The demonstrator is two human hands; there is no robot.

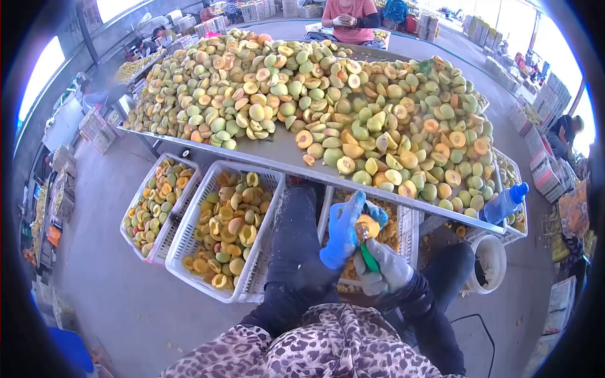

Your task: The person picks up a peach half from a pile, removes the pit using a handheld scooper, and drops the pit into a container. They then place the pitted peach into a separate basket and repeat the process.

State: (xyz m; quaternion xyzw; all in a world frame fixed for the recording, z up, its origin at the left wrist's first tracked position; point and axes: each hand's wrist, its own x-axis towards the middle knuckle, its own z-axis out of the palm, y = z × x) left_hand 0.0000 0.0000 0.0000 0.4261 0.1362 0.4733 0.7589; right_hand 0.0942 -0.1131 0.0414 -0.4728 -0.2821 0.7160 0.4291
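Observation:
My left hand (341, 234), in a blue glove, is closed around a halved yellow peach (367, 225) with its cut face turned toward my right hand. My right hand (389, 269), in a grey glove, grips a small pitting tool (370, 258) by its green handle. The tool's metal end meets the fruit's centre. Both hands are over a white crate (408, 236) that sits between my knees and holds orange-yellow pieces. Just beyond, a metal table (277, 150) carries a large heap of halved peaches (372, 120), some with stones showing.
Left of my legs stand two white crates (217, 165) (142, 208) of peach halves. A white bucket (495, 264) is by my right knee. A blue-capped bottle (504, 205) rests at the table's right corner. Across the table sits a person in a pink top (362, 28).

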